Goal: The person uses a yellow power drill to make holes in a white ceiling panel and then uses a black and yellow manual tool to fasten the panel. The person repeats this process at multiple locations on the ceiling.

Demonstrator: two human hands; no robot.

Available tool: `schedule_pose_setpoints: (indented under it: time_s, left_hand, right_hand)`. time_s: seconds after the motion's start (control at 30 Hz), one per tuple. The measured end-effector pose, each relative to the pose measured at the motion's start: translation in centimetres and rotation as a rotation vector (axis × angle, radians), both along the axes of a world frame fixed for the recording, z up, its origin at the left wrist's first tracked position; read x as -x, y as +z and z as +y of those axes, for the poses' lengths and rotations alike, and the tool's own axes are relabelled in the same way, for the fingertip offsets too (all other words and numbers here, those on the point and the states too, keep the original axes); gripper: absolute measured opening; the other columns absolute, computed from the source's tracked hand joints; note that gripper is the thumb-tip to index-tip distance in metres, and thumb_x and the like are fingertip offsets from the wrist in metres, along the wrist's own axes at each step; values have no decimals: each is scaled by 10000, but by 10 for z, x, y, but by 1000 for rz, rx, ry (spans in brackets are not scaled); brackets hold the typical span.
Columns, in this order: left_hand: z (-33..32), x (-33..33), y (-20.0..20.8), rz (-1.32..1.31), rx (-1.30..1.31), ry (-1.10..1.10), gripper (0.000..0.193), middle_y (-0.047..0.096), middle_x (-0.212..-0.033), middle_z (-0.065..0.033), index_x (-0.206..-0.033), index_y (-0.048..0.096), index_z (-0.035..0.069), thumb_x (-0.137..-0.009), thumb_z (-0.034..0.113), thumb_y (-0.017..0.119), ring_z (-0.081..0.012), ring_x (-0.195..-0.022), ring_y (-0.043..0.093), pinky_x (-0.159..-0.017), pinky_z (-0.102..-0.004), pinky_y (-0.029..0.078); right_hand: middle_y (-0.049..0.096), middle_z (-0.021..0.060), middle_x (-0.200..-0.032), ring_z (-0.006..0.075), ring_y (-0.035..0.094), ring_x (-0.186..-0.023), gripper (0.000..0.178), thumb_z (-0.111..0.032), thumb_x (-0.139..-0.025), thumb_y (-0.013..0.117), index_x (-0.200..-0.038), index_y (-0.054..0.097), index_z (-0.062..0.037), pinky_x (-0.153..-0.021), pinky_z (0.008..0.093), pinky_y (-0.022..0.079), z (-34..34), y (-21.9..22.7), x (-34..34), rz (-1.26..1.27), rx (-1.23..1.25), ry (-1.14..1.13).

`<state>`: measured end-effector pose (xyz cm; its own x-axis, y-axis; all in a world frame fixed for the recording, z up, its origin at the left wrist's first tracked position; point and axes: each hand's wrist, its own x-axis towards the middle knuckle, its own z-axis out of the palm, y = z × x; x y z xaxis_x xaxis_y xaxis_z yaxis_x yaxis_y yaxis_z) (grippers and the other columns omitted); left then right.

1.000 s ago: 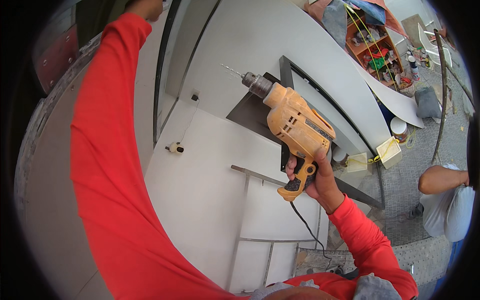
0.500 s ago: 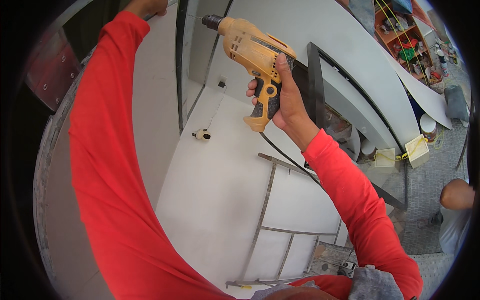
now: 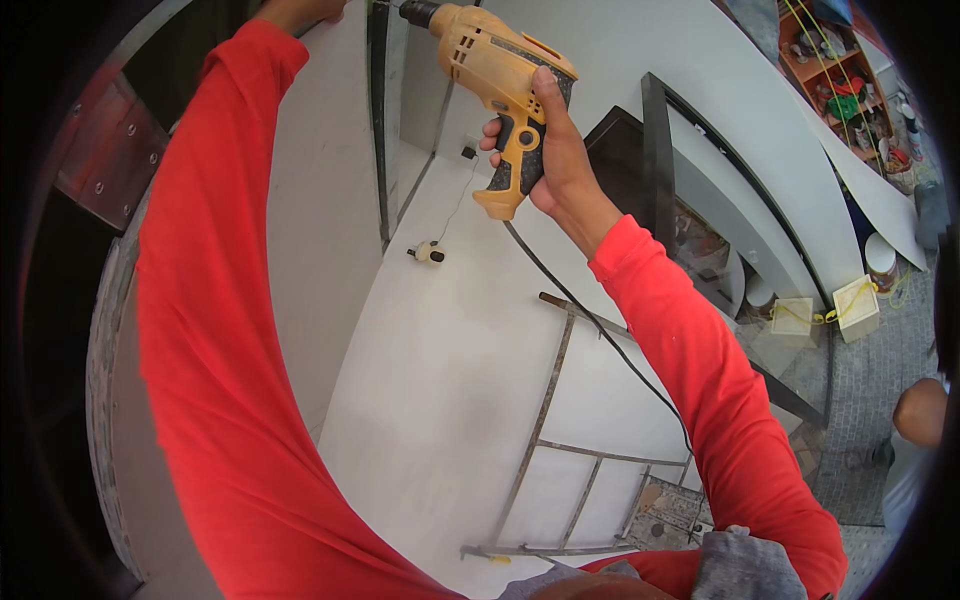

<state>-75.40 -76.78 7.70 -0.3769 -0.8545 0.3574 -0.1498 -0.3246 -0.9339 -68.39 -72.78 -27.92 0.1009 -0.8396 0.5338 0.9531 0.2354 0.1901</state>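
Note:
My right hand (image 3: 562, 165) is wrapped round the handle of a yellow and black corded power drill (image 3: 500, 60), thumb along its back and fingers by the trigger. The drill points left, its dark chuck (image 3: 418, 12) at the upper picture edge. A thin bit reaches toward a dark upright metal frame (image 3: 385, 130); whether it touches cannot be made out. My left hand (image 3: 298, 12) is raised at the top left by the pale panel (image 3: 318, 160), fingers curled and partly cut off. From the drill handle a black cord (image 3: 570, 292) runs down past my right forearm.
A metal scaffold frame (image 3: 545, 400) stands below against the white wall. A socket with a black plug (image 3: 468, 153) and a cream fixture (image 3: 428, 254) are on the wall. At right are a white box (image 3: 856, 305), a cluttered shelf (image 3: 830, 75) and another person's arm (image 3: 920, 412).
The drill and my right hand have shifted up and slightly left in the picture. The background has slid right as the view turned. Both grips look the same.

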Motion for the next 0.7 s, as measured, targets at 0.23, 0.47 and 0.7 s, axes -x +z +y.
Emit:
schedule_pose_setpoints:
  time_s: [0.23, 0.47, 0.7]
  left_hand:
    - [-5, 2, -3, 38, -61, -55, 745, 674, -1207, -247, -1295, 540, -33, -632, 65, 866, -398, -1164, 646, -976, -440, 534]
    - [0, 0, -6, 39, -74, -63, 681, 682, -1181, -234, -1241, 571, -20, -634, 57, 869, -387, -1135, 652, -955, -441, 533]
    - [1, 7, -10, 99, -31, 9, 672, 688, -1157, -222, -1257, 568, -13, -656, 46, 864, -385, -1124, 656, -948, -439, 534]
  right_hand:
    - [637, 142, -881, 217, 681, -756, 815, -694, -891, 656, -1247, 544, 30, -608, 326, 562, -8, 10, -6, -5, 16, -4]
    - [643, 149, -890, 215, 682, -756, 823, -695, -887, 662, -1255, 542, 31, -606, 325, 563, -9, 13, -10, -3, 14, -28]
    - [642, 143, -872, 209, 680, -746, 824, -697, -890, 662, -1256, 541, 32, -600, 319, 561, -14, 14, -14, 10, 25, -4]
